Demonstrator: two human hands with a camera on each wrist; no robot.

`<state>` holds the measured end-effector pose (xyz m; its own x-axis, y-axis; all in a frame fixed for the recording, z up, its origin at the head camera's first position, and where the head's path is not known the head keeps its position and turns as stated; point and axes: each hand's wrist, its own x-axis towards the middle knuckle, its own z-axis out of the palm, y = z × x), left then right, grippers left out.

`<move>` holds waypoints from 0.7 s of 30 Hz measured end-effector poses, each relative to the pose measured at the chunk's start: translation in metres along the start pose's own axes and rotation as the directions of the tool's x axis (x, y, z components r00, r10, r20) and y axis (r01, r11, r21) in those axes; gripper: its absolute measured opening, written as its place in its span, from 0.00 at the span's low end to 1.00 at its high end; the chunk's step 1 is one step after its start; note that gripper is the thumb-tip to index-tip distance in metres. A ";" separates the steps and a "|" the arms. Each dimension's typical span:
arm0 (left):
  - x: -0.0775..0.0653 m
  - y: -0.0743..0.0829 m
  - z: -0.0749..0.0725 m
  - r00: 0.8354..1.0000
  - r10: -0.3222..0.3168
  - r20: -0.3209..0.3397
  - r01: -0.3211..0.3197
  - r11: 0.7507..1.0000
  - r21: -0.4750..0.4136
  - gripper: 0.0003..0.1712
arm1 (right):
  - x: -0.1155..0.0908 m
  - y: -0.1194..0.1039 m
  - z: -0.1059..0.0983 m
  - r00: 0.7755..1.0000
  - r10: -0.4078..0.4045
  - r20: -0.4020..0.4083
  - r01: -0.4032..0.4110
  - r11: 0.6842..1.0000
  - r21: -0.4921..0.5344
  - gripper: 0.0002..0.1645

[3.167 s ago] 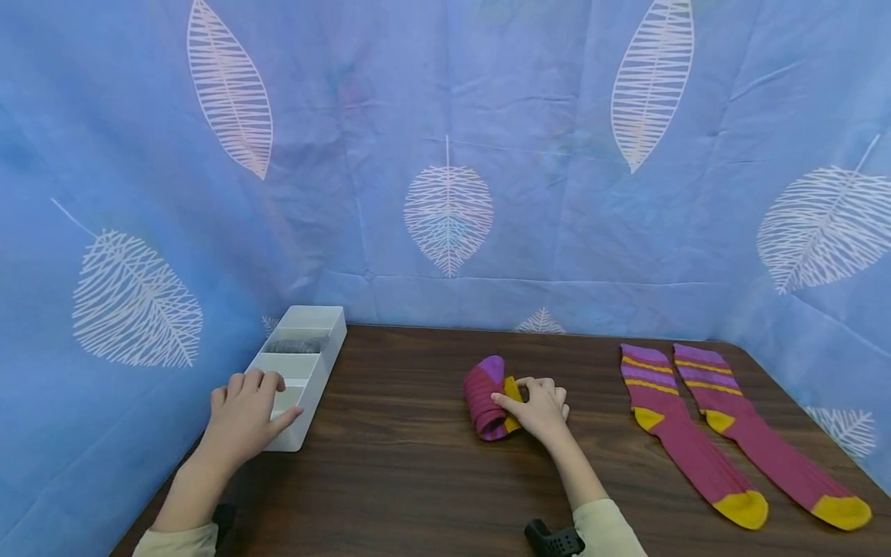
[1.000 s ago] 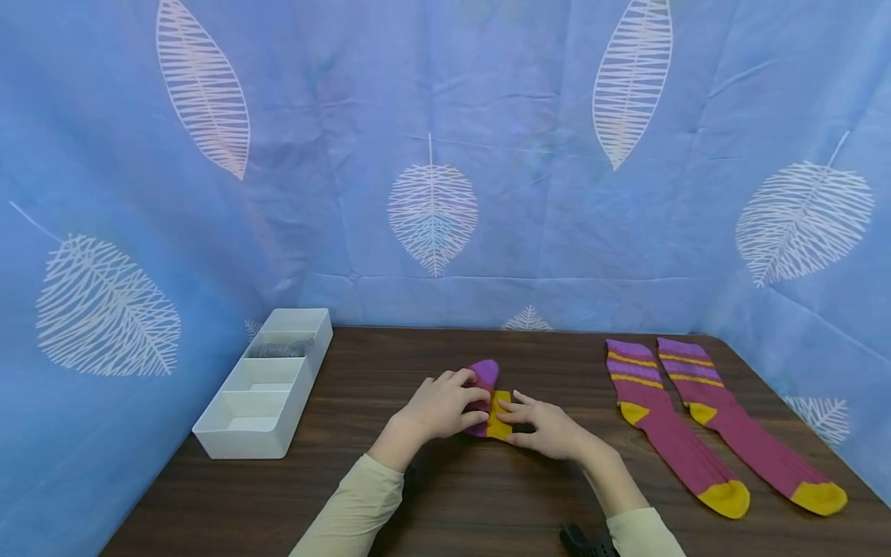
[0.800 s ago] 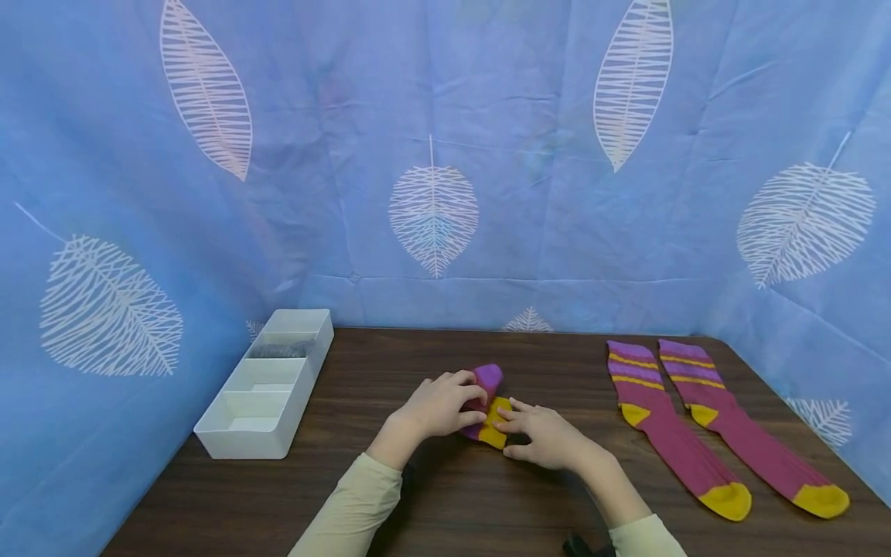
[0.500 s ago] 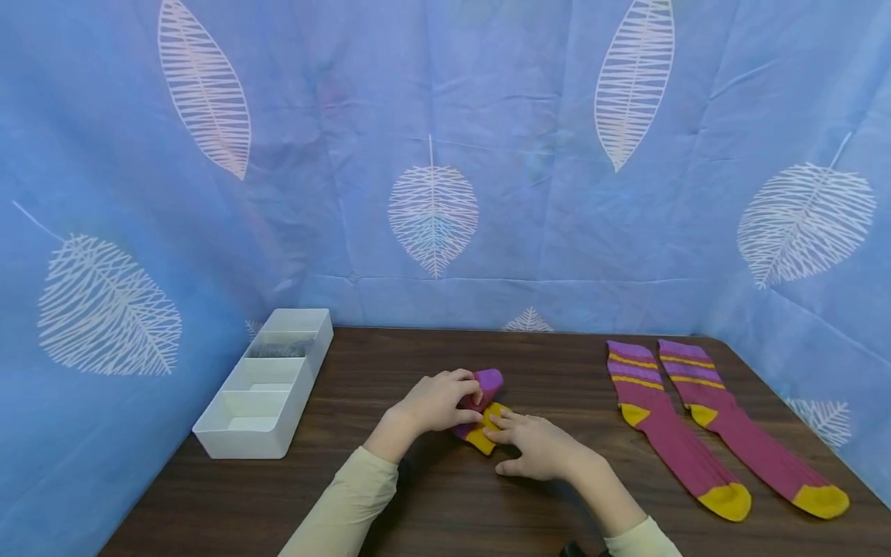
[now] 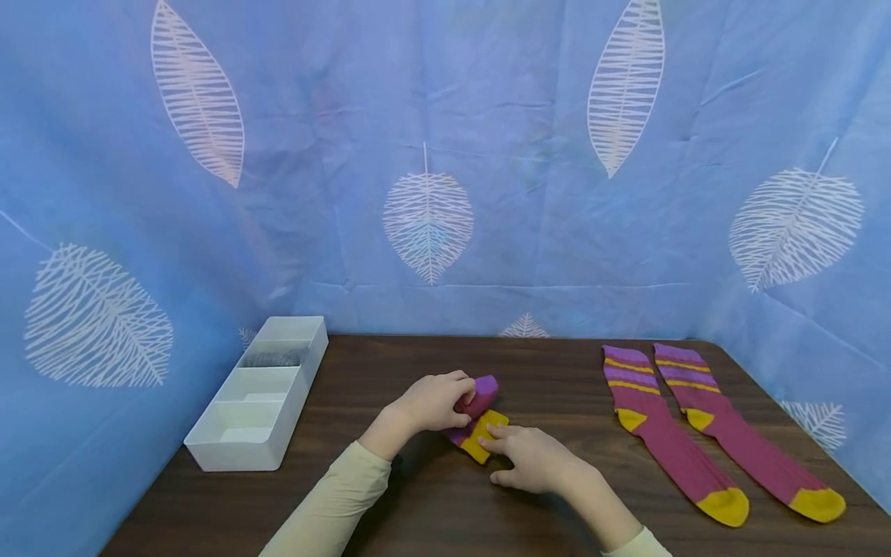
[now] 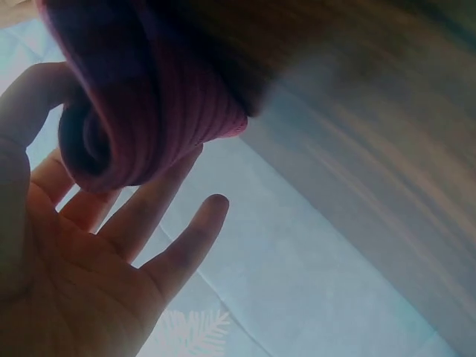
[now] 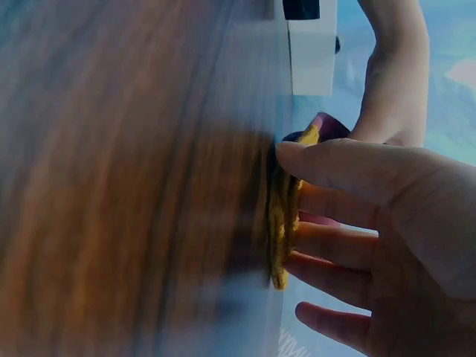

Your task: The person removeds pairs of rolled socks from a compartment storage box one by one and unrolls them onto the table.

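Note:
A maroon and purple sock (image 5: pixel 480 398), partly rolled up, lies on the table in the middle of the head view, its flat yellow end (image 5: pixel 486 438) pointing toward the near side. My left hand (image 5: pixel 433 401) holds the roll from the left, thumb and fingers curved about it; the left wrist view shows the coiled layers (image 6: pixel 141 126) end-on. On the yellow end rest the fairly straight fingers of my right hand (image 5: pixel 534 458). In the right wrist view the yellow fabric (image 7: pixel 280 230) stands edge-on beside those fingers, the thumb at its near edge.
Two flat maroon socks (image 5: pixel 678 452) (image 5: pixel 755 445) with purple cuffs and yellow heels and toes lie side by side at the right. A white divided tray (image 5: pixel 292 418) stands at the left, a grey bundle (image 5: pixel 274 357) in one compartment. Behind the table hangs a blue leaf-print cloth (image 5: pixel 515 247).
My left hand has come from the tray to the rolled sock. The sock has turned, its yellow end swinging toward the near side, and my right hand has shifted nearer with it.

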<state>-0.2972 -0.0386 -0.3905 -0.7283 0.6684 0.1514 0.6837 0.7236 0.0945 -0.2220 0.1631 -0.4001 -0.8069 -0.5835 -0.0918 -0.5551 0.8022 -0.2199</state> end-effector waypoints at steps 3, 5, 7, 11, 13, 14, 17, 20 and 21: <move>0.000 0.000 -0.002 1.000 0.007 0.008 -0.007 1.000 -0.028 0.15 | -0.001 -0.007 0.001 1.000 0.022 0.004 -0.022 1.000 -0.021 0.30; 0.000 0.000 -0.002 1.000 0.015 0.006 -0.014 0.999 -0.037 0.15 | -0.002 -0.011 0.000 1.000 0.028 0.002 -0.028 0.999 -0.042 0.30; -0.001 -0.001 -0.003 1.000 0.022 -0.001 -0.022 0.999 -0.036 0.15 | -0.003 -0.015 0.000 0.999 0.032 -0.004 -0.032 0.997 -0.065 0.30; -0.003 -0.004 -0.005 0.999 0.042 -0.031 -0.042 0.999 0.000 0.12 | -0.005 -0.022 -0.001 0.999 0.022 -0.028 -0.025 0.993 -0.111 0.29; -0.005 -0.006 -0.006 0.998 0.043 -0.052 -0.042 0.999 0.019 0.13 | -0.005 -0.024 -0.001 0.999 0.017 -0.042 -0.022 0.992 -0.122 0.28; -0.006 -0.008 -0.007 0.997 0.042 -0.061 -0.041 0.999 0.026 0.13 | -0.005 -0.024 -0.001 0.999 0.013 -0.048 -0.020 0.991 -0.129 0.28; -0.008 -0.013 -0.008 0.998 0.015 -0.061 -0.012 0.999 0.038 0.17 | -0.005 -0.025 0.000 0.998 0.006 -0.061 -0.015 0.989 -0.149 0.28; -0.010 -0.020 -0.007 0.998 -0.039 -0.038 0.042 0.998 0.056 0.18 | -0.005 -0.026 0.001 0.998 0.004 -0.070 -0.016 0.985 -0.171 0.28; -0.011 -0.022 -0.007 0.998 -0.063 -0.031 0.065 0.996 0.067 0.19 | -0.004 -0.027 0.001 0.997 0.006 -0.071 -0.018 0.984 -0.178 0.27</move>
<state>-0.3044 -0.0628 -0.3875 -0.7680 0.6159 0.1756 0.6305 0.7753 0.0382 -0.2034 0.1442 -0.3950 -0.8223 -0.5685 -0.0237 -0.5674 0.8224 -0.0422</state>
